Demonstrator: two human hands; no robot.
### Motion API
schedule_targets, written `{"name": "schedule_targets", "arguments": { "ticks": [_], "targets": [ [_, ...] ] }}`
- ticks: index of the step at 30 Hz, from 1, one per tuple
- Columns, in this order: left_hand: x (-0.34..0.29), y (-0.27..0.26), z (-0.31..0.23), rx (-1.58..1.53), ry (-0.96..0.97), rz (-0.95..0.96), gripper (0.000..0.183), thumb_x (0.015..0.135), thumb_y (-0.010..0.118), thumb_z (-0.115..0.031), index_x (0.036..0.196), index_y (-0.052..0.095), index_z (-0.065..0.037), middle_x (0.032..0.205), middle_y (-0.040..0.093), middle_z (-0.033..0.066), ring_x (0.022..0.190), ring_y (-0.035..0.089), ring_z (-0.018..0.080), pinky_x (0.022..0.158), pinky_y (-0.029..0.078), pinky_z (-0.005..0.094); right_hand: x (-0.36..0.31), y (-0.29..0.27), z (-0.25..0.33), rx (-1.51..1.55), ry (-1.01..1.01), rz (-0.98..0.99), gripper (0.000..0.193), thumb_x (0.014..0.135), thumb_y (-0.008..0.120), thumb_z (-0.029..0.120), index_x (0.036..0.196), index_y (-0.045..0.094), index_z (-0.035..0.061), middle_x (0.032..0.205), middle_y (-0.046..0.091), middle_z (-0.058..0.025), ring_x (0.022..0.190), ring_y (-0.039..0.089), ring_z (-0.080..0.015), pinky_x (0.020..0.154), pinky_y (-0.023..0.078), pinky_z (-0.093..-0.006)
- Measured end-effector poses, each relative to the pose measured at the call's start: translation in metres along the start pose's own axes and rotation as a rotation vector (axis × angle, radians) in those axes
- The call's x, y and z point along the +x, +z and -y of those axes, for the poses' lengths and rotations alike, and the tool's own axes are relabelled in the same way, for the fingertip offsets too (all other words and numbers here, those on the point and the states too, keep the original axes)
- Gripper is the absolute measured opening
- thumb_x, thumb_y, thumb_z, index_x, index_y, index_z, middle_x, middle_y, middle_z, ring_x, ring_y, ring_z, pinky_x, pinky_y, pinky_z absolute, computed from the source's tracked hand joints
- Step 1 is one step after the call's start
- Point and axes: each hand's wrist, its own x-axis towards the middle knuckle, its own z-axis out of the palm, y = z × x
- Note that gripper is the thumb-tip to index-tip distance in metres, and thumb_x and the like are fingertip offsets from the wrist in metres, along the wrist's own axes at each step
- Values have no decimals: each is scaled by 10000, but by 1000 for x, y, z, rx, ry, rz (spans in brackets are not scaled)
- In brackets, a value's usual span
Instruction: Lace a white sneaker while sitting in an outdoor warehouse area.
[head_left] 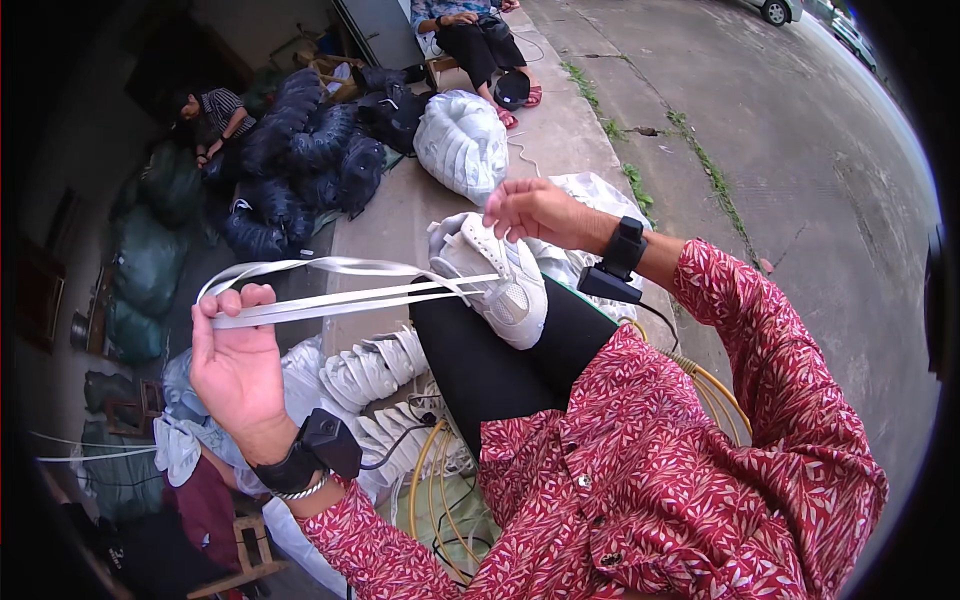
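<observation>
A white shoe upper (515,300) rests across my black-trousered knees, its toe toward me. Long flat white shoelaces (370,300) stretch from its front eyelets out to the left. My left hand (238,370), palm up, has its fingers curled around the far loop of these laces and holds them taut. Above the upper's eyelet rows is my right hand (550,212), with fingertips drawn together in a pinch. Whether a lace end sits between those fingertips is too small to tell.
Stacked white uppers (375,370) lie beside my left leg, near yellow cords (440,480). A bundle of white uppers (462,145) stands ahead, with dark bundles (300,150) to its left. Two people sit farther off. Concrete pavement (780,170) extends right.
</observation>
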Motion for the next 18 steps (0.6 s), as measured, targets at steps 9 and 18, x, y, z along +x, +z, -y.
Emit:
{"name": "schedule_targets", "arguments": {
  "ticks": [9, 18],
  "targets": [
    [-13, -66, -43, 110, 72, -280, 238, 965, 340, -199, 885, 486, -29, 914, 540, 137, 1007, 505, 324, 972, 363, 497, -4, 60, -33, -820, -164, 592, 143, 780, 609, 54, 907, 628, -11, 910, 630, -69, 804, 608, -157, 723, 475, -240],
    [-128, -271, -70, -225, 60, -965, 241, 900, 336, -199, 697, 367, -73, 616, 349, 57, 599, 390, 182, 564, 334, 323, -22, -104, 144, 461, -272, -350, 82, 844, 567, 67, 826, 575, -12, 668, 554, -11, 569, 514, -102, 621, 488, -246]
  ]
}}
